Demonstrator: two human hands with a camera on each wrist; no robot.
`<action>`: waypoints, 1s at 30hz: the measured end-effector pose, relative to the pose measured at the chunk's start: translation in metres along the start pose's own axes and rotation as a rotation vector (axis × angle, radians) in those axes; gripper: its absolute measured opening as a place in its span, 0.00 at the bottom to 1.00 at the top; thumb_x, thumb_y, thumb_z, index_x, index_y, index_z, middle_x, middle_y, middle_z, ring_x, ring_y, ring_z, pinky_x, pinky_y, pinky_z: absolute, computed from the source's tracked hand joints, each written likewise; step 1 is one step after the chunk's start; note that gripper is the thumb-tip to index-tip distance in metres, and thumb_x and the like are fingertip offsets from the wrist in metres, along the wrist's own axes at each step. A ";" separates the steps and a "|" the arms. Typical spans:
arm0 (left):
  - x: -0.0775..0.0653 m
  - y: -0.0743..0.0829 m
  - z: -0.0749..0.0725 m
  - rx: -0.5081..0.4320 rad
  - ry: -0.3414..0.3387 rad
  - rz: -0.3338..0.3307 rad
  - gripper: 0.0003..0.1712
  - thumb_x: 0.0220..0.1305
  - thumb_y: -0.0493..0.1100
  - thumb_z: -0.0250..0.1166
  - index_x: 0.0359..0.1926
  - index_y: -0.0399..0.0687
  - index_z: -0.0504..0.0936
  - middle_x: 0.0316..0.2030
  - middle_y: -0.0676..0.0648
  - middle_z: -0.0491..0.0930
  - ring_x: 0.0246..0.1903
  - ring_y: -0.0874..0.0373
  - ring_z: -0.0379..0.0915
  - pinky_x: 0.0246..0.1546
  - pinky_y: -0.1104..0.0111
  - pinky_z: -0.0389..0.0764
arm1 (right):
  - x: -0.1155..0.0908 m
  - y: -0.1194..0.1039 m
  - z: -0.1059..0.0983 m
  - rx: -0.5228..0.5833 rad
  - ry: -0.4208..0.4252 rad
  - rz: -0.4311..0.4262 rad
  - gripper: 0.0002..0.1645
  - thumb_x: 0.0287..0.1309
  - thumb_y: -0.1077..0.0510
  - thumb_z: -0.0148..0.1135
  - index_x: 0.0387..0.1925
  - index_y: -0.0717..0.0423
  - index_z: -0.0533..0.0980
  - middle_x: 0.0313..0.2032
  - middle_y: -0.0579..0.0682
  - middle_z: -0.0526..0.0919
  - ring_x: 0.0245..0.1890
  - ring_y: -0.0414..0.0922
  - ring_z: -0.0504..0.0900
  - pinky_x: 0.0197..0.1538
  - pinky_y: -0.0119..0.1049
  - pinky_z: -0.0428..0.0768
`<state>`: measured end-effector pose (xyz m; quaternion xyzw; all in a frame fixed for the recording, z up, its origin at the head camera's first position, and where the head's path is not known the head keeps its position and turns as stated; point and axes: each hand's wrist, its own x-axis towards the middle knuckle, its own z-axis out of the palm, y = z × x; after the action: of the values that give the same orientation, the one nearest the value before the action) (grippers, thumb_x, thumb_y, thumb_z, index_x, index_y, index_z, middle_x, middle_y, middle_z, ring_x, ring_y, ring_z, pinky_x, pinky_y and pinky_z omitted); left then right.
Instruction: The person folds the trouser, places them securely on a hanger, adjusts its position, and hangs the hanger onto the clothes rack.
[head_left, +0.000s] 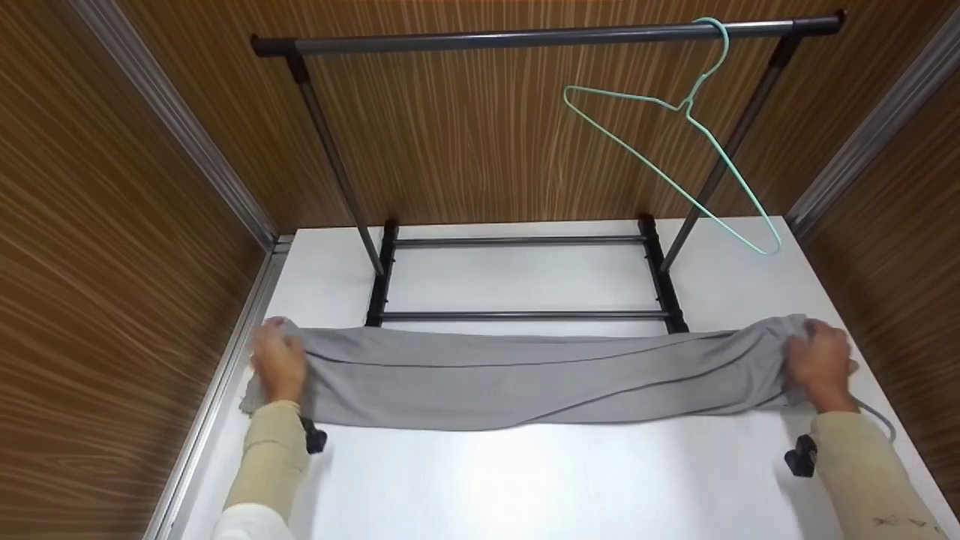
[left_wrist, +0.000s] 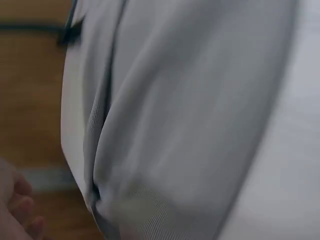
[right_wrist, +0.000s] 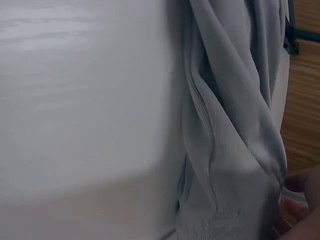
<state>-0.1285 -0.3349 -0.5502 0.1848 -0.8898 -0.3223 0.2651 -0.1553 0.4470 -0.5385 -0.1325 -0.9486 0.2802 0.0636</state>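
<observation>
A long grey garment (head_left: 480, 382) with ribbed ends lies folded in a strip across the white table, creased lengthwise. At its left end is my left hand (head_left: 279, 364), blurred. In the left wrist view, the loosely bent fingers (left_wrist: 25, 210) appear a little apart from the cloth, with nothing seen between them. My right hand (head_left: 819, 360) pinches the bunched right end. Close up in the right wrist view, the thumb (right_wrist: 297, 180) meets the edge of the grey fabric (right_wrist: 235, 150), and the other fingers are partly hidden behind it.
Behind the garment stands a dark metal clothes rack (head_left: 517, 37), its base on the white table (head_left: 480, 487). A mint-green hanger (head_left: 637, 157) hangs from the bar's right part. Wood-patterned walls (head_left: 112, 262) enclose the left, back and right. A cable (head_left: 877, 416) lies beside the right wrist.
</observation>
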 end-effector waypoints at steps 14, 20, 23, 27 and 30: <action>-0.144 0.145 0.117 0.050 -0.711 0.952 0.17 0.64 0.43 0.55 0.54 0.52 0.75 0.53 0.52 0.74 0.55 0.58 0.66 0.54 0.57 0.64 | -0.073 -0.123 0.112 -0.084 -0.116 -0.886 0.26 0.55 0.57 0.62 0.56 0.62 0.72 0.58 0.63 0.69 0.58 0.61 0.66 0.56 0.63 0.60; -0.164 0.158 0.137 0.177 -0.862 0.815 0.33 0.69 0.61 0.46 0.70 0.54 0.57 0.68 0.48 0.56 0.66 0.51 0.50 0.61 0.50 0.53 | -0.098 -0.135 0.147 -0.126 -0.330 -0.819 0.34 0.64 0.46 0.53 0.66 0.57 0.61 0.66 0.58 0.59 0.67 0.56 0.55 0.63 0.58 0.51; -0.162 0.147 0.141 0.223 -0.858 0.718 0.39 0.67 0.66 0.42 0.72 0.55 0.50 0.70 0.46 0.49 0.68 0.46 0.43 0.63 0.47 0.44 | -0.098 -0.122 0.151 -0.154 -0.332 -0.723 0.37 0.65 0.42 0.49 0.69 0.56 0.57 0.69 0.57 0.54 0.68 0.56 0.50 0.64 0.58 0.45; -0.151 0.124 0.139 0.238 -0.779 0.616 0.40 0.66 0.66 0.42 0.72 0.55 0.48 0.72 0.46 0.43 0.69 0.46 0.36 0.64 0.45 0.37 | -0.092 -0.097 0.141 -0.181 -0.299 -0.622 0.38 0.66 0.40 0.45 0.70 0.55 0.51 0.71 0.56 0.48 0.69 0.57 0.43 0.64 0.61 0.39; -0.139 0.109 0.132 0.263 -0.717 0.514 0.39 0.67 0.66 0.42 0.72 0.55 0.48 0.72 0.46 0.42 0.70 0.46 0.33 0.64 0.45 0.35 | -0.086 -0.076 0.127 -0.212 -0.258 -0.580 0.39 0.67 0.41 0.43 0.71 0.55 0.49 0.71 0.56 0.47 0.70 0.57 0.41 0.64 0.60 0.34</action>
<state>-0.1141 -0.1240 -0.6120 -0.1329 -0.9756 -0.1743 -0.0139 -0.1142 0.2956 -0.6070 0.1736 -0.9710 0.1645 0.0059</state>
